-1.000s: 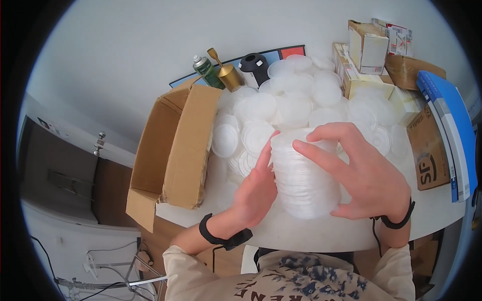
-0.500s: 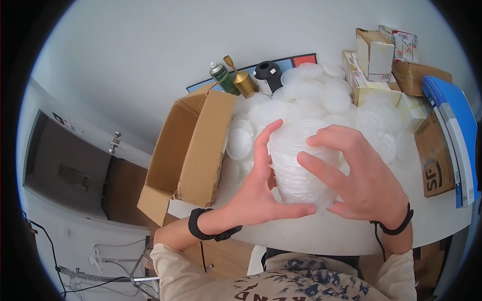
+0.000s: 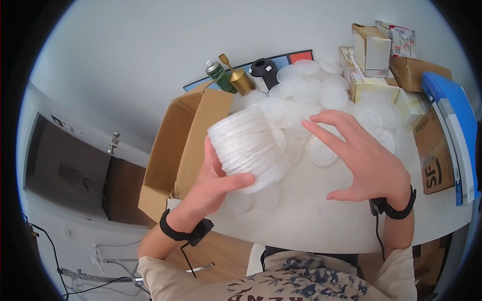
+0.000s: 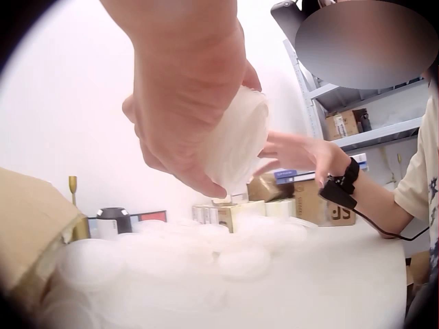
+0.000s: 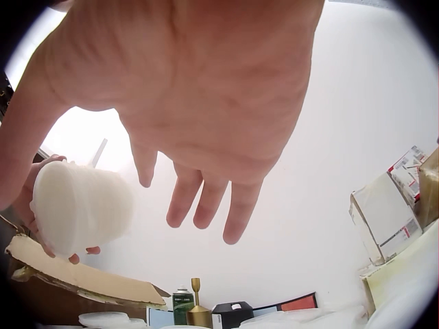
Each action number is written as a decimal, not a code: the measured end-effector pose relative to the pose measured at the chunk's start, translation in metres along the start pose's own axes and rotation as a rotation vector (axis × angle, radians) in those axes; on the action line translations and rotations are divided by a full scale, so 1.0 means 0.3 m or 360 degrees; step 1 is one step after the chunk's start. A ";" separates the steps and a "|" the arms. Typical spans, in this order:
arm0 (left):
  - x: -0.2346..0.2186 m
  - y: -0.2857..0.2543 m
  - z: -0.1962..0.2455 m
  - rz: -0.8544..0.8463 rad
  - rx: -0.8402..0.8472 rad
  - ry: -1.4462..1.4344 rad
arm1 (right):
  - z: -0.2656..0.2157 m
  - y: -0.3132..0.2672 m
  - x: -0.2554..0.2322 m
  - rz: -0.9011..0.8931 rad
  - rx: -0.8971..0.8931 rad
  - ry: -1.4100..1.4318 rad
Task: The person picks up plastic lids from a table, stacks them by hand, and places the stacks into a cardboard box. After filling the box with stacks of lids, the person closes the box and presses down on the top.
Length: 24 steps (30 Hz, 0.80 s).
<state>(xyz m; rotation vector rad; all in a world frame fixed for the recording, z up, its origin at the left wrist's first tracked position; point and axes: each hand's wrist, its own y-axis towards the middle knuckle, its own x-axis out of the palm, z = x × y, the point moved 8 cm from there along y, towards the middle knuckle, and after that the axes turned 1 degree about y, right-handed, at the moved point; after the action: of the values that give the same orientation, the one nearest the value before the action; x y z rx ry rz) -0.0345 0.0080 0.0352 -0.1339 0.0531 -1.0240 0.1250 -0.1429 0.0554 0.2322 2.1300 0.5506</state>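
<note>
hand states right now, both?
Left hand: closed around a stack of clear plastic lids.
Right hand: open, holding nothing.

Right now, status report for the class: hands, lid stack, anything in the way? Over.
Left hand gripping tilted stack of translucent plastic lids. Right hand open, empty, off the stack. Cardboard box close on the left, loose lids beyond.

Carton point(image 3: 168, 150) at left edge of table point(image 3: 311, 220); loose lids point(image 3: 306, 90) on table, right of carton; lid stack point(image 3: 248, 150) in left hand point(image 3: 203, 188), between carton and right hand point(image 3: 366, 165); spray can point(image 3: 220, 78) behind carton, stemmed object point(image 3: 242, 82) just right of can; piled boxes point(image 3: 371, 88) back right; binders point(image 3: 454, 125) far right, shipping box point(image 3: 434, 155) left of them.
</note>
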 end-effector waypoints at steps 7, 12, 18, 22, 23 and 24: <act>-0.381 0.003 0.207 0.0595 0.0354 0.0394 | 0.108 -0.031 0.082 -0.0279 0.0216 -0.0047; -0.707 0.049 0.244 0.0943 0.0272 0.0709 | 0.119 -0.036 0.073 -0.0305 0.0264 -0.0030; -1.020 0.191 0.058 0.0862 0.0247 0.1180 | 0.135 -0.046 0.062 -0.0291 0.0326 -0.0077; -0.958 0.289 -0.029 0.0255 -0.0039 0.1846 | 0.149 -0.047 0.048 -0.0285 0.0337 -0.0102; -0.915 0.292 -0.046 0.0049 -0.0243 0.1990 | 0.155 -0.048 0.052 -0.0283 0.0355 -0.0079; -0.896 0.297 -0.030 0.0082 -0.0298 0.2062 | 0.158 -0.047 0.058 -0.0299 0.0341 -0.0086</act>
<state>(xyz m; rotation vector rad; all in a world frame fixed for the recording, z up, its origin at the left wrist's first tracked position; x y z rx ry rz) -0.0997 0.2824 0.0091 0.3796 1.3198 -0.9065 0.1539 -0.1349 0.0126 0.1611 2.1300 0.2046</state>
